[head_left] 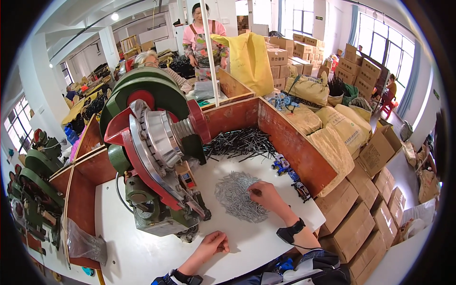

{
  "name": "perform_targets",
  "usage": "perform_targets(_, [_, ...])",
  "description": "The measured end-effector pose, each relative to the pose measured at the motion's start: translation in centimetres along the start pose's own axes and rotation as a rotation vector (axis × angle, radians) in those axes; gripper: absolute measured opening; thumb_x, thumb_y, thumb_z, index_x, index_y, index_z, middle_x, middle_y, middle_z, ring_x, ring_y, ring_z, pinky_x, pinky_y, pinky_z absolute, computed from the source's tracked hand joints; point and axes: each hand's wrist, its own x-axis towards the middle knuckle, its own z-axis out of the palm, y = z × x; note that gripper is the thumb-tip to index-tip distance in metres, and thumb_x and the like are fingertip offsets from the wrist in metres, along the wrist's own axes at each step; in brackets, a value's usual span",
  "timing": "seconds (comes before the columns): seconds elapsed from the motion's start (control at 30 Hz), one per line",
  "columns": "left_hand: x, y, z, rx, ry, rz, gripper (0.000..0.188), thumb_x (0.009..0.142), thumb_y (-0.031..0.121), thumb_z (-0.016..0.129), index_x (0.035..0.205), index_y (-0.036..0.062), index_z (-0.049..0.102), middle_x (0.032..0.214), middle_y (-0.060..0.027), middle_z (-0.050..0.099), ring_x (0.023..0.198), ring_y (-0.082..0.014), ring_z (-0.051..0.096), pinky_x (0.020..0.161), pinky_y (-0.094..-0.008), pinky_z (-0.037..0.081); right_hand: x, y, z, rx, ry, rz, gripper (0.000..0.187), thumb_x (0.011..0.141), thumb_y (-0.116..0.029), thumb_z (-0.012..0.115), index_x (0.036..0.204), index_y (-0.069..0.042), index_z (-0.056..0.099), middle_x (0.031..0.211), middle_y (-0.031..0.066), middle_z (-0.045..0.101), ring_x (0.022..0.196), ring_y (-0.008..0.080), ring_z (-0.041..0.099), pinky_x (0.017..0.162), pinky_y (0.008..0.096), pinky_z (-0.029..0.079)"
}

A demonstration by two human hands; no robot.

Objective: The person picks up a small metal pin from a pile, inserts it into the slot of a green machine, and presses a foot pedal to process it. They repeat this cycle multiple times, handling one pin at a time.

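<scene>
- Left hand (213,245): fingers curled narrow, machine (159,137) beyond them
- Right hand (266,195): fingers bunched at grey pin pile (232,192)
- Can't tell from here if either holds anything

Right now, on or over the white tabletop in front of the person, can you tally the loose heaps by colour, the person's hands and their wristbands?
Silver heap: 1
Black heap: 1
Hands: 2, left hand and right hand
Dark wristbands: 2, left band and right band
Total: 6
</scene>
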Motion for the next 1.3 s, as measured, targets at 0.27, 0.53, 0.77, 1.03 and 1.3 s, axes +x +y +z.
perform_targets(0.27, [0.01, -0.19, -0.11, -0.013, 0.012, 0.005, 0.022, 0.101, 0.022, 0.046, 0.095, 0.0019, 0.053, 0.081, -0.0060, 0.056, 0.073, -0.0199, 0.061, 0.069, -0.0301, 0.050, 0.11, 0.75, 0.35, -0.036, -0.034, 0.006, 0.021, 0.075, -0.005, 0.067, 0.096, -0.003, 0.066, 0.082, 0.0133, 0.061, 0.072, 0.0242, 0.062, 0.069, 0.0324, 0.052])
perform_targets(0.53, [0.10, -0.12, -0.07, -0.001, 0.029, -0.007, 0.021, 0.101, 0.021, 0.045, 0.095, 0.0021, 0.053, 0.079, -0.0060, 0.056, 0.072, -0.0197, 0.061, 0.068, -0.0297, 0.051, -0.02, 0.57, 0.30, -0.016, -0.039, 0.006, 0.020, 0.076, -0.006, 0.067, 0.097, -0.004, 0.066, 0.083, 0.0118, 0.061, 0.074, 0.0228, 0.062, 0.070, 0.0318, 0.051])
perform_targets(0.77, [-0.02, 0.06, 0.16, 0.007, 0.027, -0.001, 0.021, 0.101, 0.020, 0.044, 0.095, 0.0022, 0.053, 0.078, -0.0059, 0.057, 0.072, -0.0192, 0.061, 0.068, -0.0296, 0.051, -0.10, 0.71, 0.21, -0.038, -0.050, 0.012, 0.020, 0.077, -0.005, 0.066, 0.097, -0.003, 0.066, 0.084, 0.0119, 0.062, 0.075, 0.0229, 0.063, 0.071, 0.0322, 0.052])
perform_targets(1.03, [0.10, -0.17, -0.10, 0.013, 0.018, 0.007, 0.022, 0.102, 0.020, 0.044, 0.095, 0.0022, 0.053, 0.077, -0.0059, 0.057, 0.072, -0.0190, 0.061, 0.069, -0.0293, 0.051, 0.01, 0.87, 0.45, -0.034, -0.045, -0.001, 0.018, 0.080, -0.006, 0.066, 0.098, -0.002, 0.065, 0.086, 0.0129, 0.063, 0.075, 0.0237, 0.064, 0.071, 0.0324, 0.052])
perform_targets(1.3, [0.03, -0.03, 0.13, -0.003, 0.024, 0.002, 0.022, 0.102, 0.020, 0.044, 0.094, 0.0020, 0.053, 0.077, -0.0057, 0.056, 0.072, -0.0191, 0.061, 0.068, -0.0295, 0.051, 0.14, 0.77, 0.54, -0.099, -0.025, -0.034, 0.016, 0.083, -0.012, 0.068, 0.096, -0.002, 0.066, 0.083, 0.0135, 0.064, 0.074, 0.0256, 0.064, 0.069, 0.0332, 0.051])
